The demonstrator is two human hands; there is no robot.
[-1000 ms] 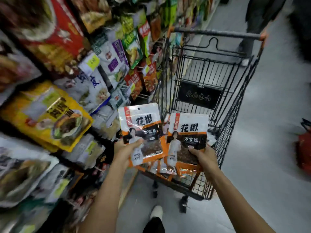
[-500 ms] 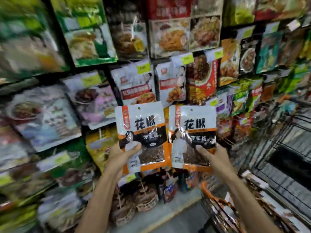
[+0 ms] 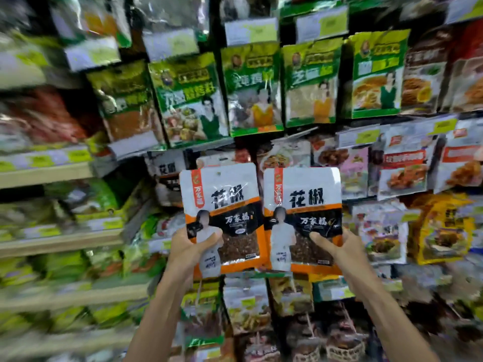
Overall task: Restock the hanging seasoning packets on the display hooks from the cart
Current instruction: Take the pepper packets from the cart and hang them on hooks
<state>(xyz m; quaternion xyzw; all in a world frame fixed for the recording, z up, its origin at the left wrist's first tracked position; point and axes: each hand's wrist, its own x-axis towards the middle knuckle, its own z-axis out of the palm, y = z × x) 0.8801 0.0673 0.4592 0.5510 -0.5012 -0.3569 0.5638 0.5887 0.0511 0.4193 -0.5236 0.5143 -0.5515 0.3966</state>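
I hold two white, orange and black seasoning packets side by side, upright, in front of the display wall. My left hand [image 3: 192, 246] grips the left packet [image 3: 222, 202] at its lower left corner, thumb across the front. My right hand [image 3: 337, 246] grips the right packet [image 3: 303, 202] at its lower right, thumb on the front. Each packet has a small hang hole near its top edge. Behind the left packet's top, a matching packet [image 3: 167, 167] hangs on the display. The hooks themselves are hidden by packets.
Green seasoning packets [image 3: 251, 87] hang in a row above. Pale and orange packets [image 3: 402, 168] hang to the right, yellow ones [image 3: 441, 228] lower right. Shelves with green bags [image 3: 86, 202] fill the left. More packets [image 3: 245, 304] hang below my hands. The cart is out of view.
My view swung from the cart to face the display wall. Both hands lifted the two packets up and toward the hanging row; the grips stayed the same.
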